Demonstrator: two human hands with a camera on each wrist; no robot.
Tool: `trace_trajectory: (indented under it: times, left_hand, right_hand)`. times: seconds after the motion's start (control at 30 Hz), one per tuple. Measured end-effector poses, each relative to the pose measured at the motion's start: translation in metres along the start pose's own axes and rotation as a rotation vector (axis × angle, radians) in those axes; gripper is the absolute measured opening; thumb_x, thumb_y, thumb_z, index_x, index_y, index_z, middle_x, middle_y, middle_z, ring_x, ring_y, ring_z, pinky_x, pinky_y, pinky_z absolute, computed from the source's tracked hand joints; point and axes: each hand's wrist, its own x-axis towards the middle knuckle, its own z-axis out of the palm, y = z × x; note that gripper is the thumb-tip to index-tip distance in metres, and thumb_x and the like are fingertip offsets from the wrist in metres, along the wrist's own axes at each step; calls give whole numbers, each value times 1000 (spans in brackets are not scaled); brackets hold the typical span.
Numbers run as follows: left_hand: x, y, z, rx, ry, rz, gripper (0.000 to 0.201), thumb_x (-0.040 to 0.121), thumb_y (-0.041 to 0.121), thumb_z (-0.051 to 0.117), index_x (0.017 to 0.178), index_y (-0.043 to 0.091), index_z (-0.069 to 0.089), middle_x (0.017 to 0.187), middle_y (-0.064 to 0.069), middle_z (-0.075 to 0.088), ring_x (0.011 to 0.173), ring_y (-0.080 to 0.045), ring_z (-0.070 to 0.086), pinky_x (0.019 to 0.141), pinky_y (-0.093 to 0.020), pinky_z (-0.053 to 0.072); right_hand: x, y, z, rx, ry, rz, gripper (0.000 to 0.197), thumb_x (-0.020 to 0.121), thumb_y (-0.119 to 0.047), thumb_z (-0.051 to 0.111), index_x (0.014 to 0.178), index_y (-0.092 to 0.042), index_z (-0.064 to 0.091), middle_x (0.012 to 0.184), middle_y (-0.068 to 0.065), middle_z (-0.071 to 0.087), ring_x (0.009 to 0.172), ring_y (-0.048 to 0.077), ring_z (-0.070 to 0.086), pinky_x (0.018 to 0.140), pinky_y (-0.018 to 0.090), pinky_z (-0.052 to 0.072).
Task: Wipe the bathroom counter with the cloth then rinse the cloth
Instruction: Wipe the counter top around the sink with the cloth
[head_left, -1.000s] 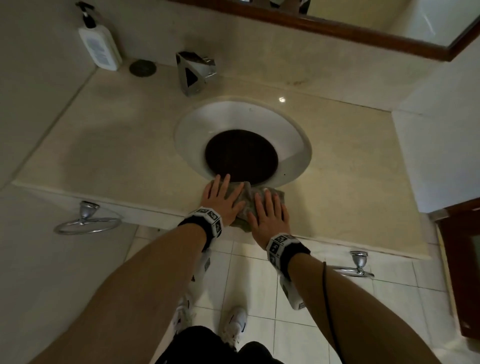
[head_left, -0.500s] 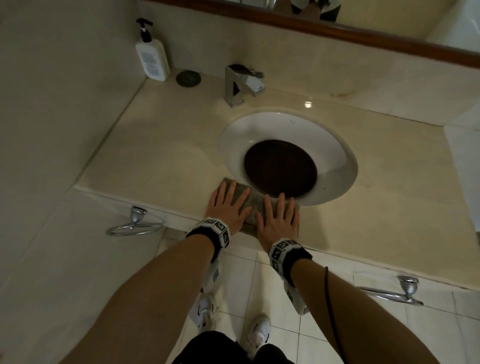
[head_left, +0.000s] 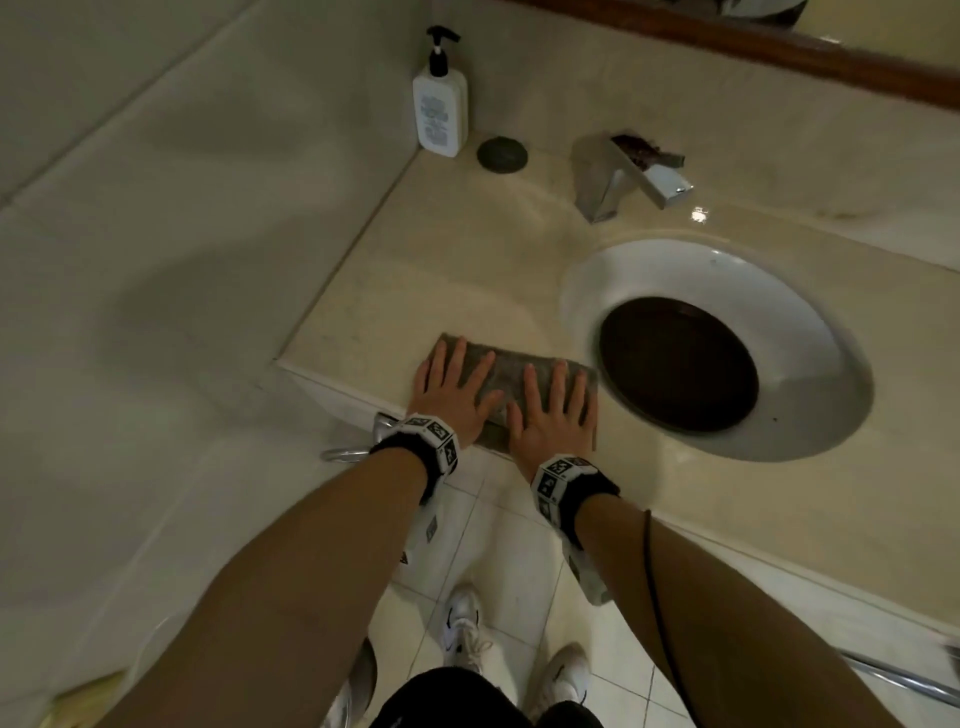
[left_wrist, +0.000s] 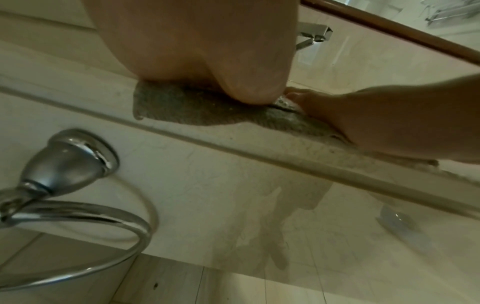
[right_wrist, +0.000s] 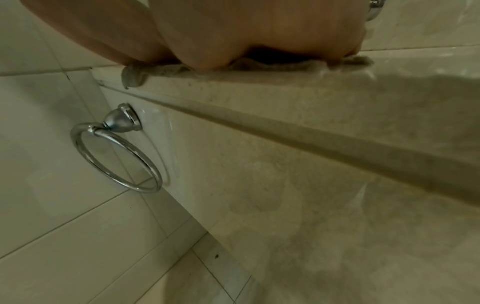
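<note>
Risk, as judged: the cloth (head_left: 511, 382) sits at the front edge of the desk (head_left: 467, 270), one corner already drooping over the lip in the wrist views; a stroke pulled toward the body could drag it off onto the floor; a stroke rightward could tip it into the basin (head_left: 717, 348) early; pump bottle (head_left: 440, 106) and faucet (head_left: 623, 176) stand well back, unlikely to be hit. Left hand (head_left: 452, 395) and right hand (head_left: 553, 410) lie side by side on top of the cloth; fingers (head_left: 530, 387) straight and spread, pressing flat, gripping nothing; cloth lies beneath both palms, just left of the basin.
</note>
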Motion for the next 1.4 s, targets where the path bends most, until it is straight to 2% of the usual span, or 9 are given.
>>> trace_trajectory:
  times: [0.2, 0.37, 0.6, 0.93, 1.17, 1.27, 1.4]
  left_hand:
    - [2, 18, 6, 0, 32, 2, 63, 97, 59, 13, 151, 35, -9, 159, -7, -21, 145, -31, -21, 118, -46, -8]
    - [-1, 58, 11, 21, 35, 74, 63, 98, 58, 14, 151, 34, -8, 159, -9, -21, 145, -32, -21, 118, -46, -8]
    - [-14, 139, 31, 62, 17, 164, 63, 97, 59, 14, 151, 35, -7, 159, -10, -19, 146, -33, -18, 118, -48, -7]
    - [-49, 281, 65, 100, -1, 239, 62, 97, 58, 14, 151, 37, -8, 160, -10, -16, 146, -33, -15, 118, -48, -6]
    - [-67, 371, 85, 114, -42, 306, 62, 97, 57, 12, 151, 34, -9, 159, -10, -21, 145, -34, -21, 118, -49, -7]
    - [-71, 390, 89, 120, -67, 324, 62, 97, 57, 12, 151, 35, -8, 159, -9, -22, 144, -33, -24, 118, -49, -7]
    - [-71, 387, 88, 102, -25, 339, 59, 99, 54, 15, 152, 35, -6, 160, -7, -17, 146, -28, -18, 119, -46, -5]
  right_hand:
    - [-7, 19, -7, 5, -8, -45, 62, 97, -58, 7, 153, -35, -7, 162, 4, -14, 148, 29, -13, 119, 46, -10]
    - [-19, 61, -7, 1, 5, -13, 62, 97, -58, 6, 153, -35, -7, 162, 3, -12, 148, 27, -15, 120, 47, -4]
    - [-49, 139, -6, 36, 19, 101, 61, 97, -58, 8, 153, -36, -4, 162, 2, -11, 148, 25, -14, 120, 46, -4]
    - [-105, 273, -8, 21, 50, 147, 60, 99, -56, 10, 153, -34, -2, 162, 2, -10, 149, 23, -9, 120, 43, -4]
    - [-139, 366, -6, 60, 62, 231, 59, 98, -56, 12, 153, -37, -2, 163, 0, -9, 149, 22, -10, 120, 42, -6]
    - [-149, 389, -7, 113, 29, 248, 59, 98, -56, 12, 152, -38, -4, 162, -1, -12, 148, 22, -13, 119, 41, -9]
    - [-145, 388, -12, 214, 32, 286, 59, 99, -55, 15, 153, -37, 2, 163, -2, -11, 148, 22, -13, 119, 42, -10]
